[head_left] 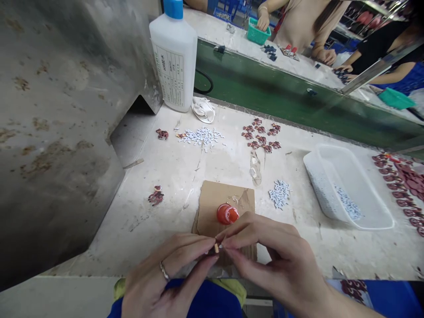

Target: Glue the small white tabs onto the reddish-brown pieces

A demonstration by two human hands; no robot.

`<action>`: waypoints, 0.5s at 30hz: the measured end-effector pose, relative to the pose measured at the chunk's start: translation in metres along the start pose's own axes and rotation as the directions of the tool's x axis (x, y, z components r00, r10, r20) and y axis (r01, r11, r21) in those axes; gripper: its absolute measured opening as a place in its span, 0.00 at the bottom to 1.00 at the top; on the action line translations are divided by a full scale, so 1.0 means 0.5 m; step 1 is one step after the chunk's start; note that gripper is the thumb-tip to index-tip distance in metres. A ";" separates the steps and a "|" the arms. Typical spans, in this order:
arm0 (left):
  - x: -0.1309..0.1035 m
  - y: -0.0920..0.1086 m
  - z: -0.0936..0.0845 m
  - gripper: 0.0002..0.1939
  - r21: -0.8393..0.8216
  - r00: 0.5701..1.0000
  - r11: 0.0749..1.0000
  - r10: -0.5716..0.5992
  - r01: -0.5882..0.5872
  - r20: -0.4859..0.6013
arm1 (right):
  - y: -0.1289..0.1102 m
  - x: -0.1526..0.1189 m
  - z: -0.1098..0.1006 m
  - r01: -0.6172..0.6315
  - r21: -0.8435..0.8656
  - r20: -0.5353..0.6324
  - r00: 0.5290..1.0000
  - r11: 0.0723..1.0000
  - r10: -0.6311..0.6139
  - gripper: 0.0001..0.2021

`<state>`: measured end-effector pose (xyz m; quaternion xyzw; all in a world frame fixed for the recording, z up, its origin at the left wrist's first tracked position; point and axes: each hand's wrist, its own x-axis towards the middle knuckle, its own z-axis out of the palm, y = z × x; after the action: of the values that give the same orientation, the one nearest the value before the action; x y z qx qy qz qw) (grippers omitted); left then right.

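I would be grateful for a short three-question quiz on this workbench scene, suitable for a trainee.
1. Multiple choice: what is the red pot standing on?
a) the white cloth
b) the piece of cardboard
c) the plastic tub

2. True or false: the ring is on the person's right hand.

3. Short answer: what colour is the cap of the tall bottle?

Key: 1 b; 2 false; 3 blue.

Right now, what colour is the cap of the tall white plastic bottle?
The cap of the bottle is bright blue, shown best in the head view.
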<state>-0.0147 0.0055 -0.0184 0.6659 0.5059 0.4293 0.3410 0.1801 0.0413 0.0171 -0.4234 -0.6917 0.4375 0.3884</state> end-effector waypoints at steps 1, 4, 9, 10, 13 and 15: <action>0.001 0.001 0.001 0.14 0.000 1.000 1.000 0.004 -0.004 0.003 | 0.000 -0.004 -0.001 0.013 -0.032 0.016 1.000 0.999 -0.013 0.09; 0.004 0.008 0.006 0.15 -0.012 0.999 1.000 0.004 -0.005 -0.033 | -0.004 -0.018 -0.007 0.109 -0.182 0.079 0.992 0.977 -0.096 0.09; 0.009 0.013 0.008 0.15 -0.080 0.999 0.996 -0.033 0.029 -0.044 | -0.010 -0.021 -0.024 0.194 -0.302 0.142 0.977 0.934 -0.157 0.11; 0.011 0.013 0.009 0.15 -0.078 0.999 0.997 -0.019 0.016 -0.032 | -0.011 -0.016 -0.026 0.163 -0.261 0.137 0.982 0.952 -0.131 0.11; 0.018 0.011 0.010 0.18 -0.022 0.998 0.998 0.060 -0.060 -0.019 | -0.017 0.002 -0.024 0.040 -0.124 0.119 0.993 0.992 -0.026 0.13; 0.017 0.013 0.006 0.20 0.071 0.996 0.995 0.077 -0.074 -0.052 | -0.021 0.019 -0.024 -0.020 -0.078 0.141 0.989 0.997 0.031 0.11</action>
<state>-0.0085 0.0121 -0.0119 0.6839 0.5040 0.4423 0.2875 0.1853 0.0505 0.0322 -0.4142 -0.7284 0.4449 0.3161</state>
